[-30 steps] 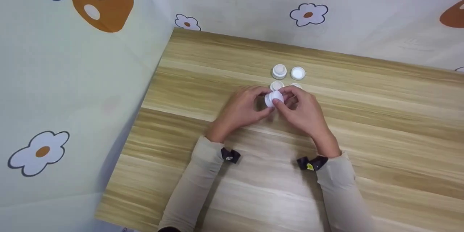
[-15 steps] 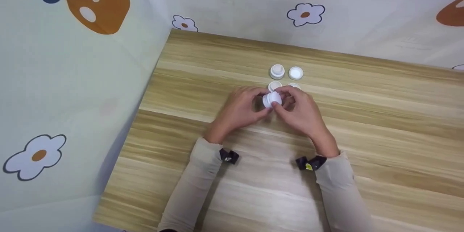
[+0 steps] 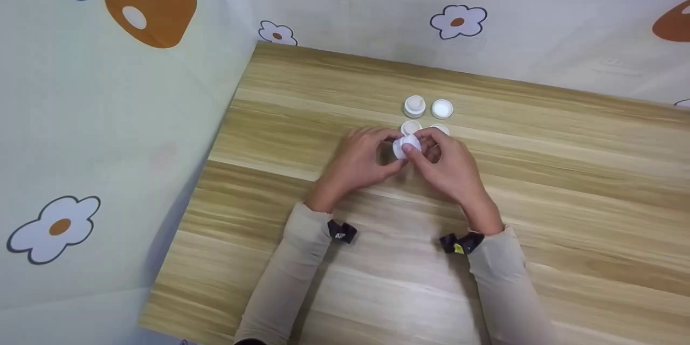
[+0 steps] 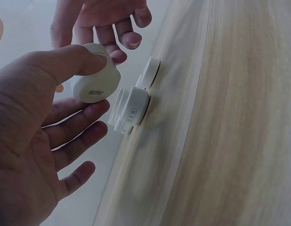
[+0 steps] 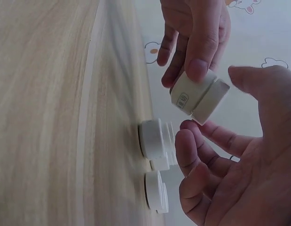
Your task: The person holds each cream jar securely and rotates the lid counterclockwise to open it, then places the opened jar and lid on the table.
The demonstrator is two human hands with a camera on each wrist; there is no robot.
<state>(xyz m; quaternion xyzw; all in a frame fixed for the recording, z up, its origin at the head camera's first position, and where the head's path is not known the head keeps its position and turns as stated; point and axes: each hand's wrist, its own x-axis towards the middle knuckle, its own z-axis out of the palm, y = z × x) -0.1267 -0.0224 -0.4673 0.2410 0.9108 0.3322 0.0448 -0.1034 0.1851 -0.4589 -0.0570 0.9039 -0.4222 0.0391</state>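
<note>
My left hand holds a small white jar above the table, its thumb and fingers round the body, which has printed marks. The jar is tilted, with its white lid toward the right. My right hand has thumb and fingertips at the edge of that lid, seen from the side in the right wrist view. Just behind the hands stands a second white jar without its lid, partly covered by the fingers. Another open white jar stands farther back.
Beside the far jar lies a white lid. A second loose lid is half hidden behind my right fingers. The wood-grain table meets a patterned cloth wall at its back and left.
Both hands stay around the jar in nearly the same place. My right thumb shifts slightly down along the lid's face, then back up. The jars and lids on the table stay put.
</note>
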